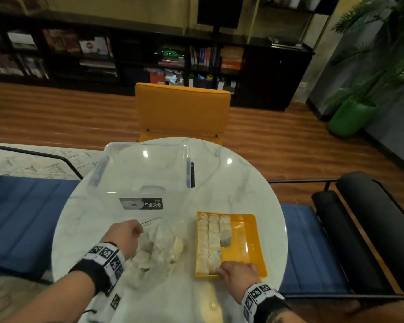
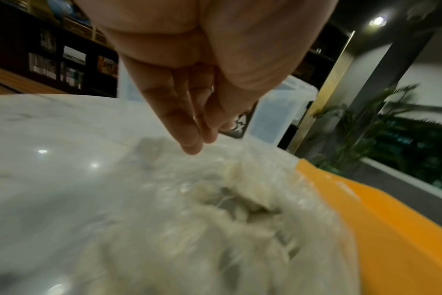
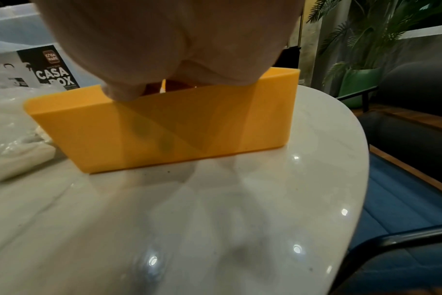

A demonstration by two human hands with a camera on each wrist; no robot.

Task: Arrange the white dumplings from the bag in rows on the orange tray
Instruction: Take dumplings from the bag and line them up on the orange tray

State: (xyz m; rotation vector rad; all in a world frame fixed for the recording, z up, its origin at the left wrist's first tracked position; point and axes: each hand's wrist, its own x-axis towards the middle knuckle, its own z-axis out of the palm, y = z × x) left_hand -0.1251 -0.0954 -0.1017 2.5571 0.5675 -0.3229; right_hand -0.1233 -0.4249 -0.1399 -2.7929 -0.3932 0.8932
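The orange tray (image 1: 245, 243) lies on the right of the marble table (image 1: 231, 183). White dumplings (image 1: 214, 238) fill two long rows along its left side, with a short third row at the far end. The clear bag (image 1: 161, 243) of dumplings lies just left of the tray. My left hand (image 1: 124, 234) is at the bag's far left edge, and in the left wrist view its fingertips (image 2: 197, 139) pinch together over the bag (image 2: 215, 219). My right hand (image 1: 237, 272) rests over the tray's near wall (image 3: 164, 129) by the second row's end. Its fingers are hidden inside the tray.
A clear plastic storage box (image 1: 145, 169) with a black label stands behind the bag. A yellow chair (image 1: 182, 110) is at the table's far side. A blue bench (image 1: 21, 210) lies left, and a black chair (image 1: 371, 217) stands right.
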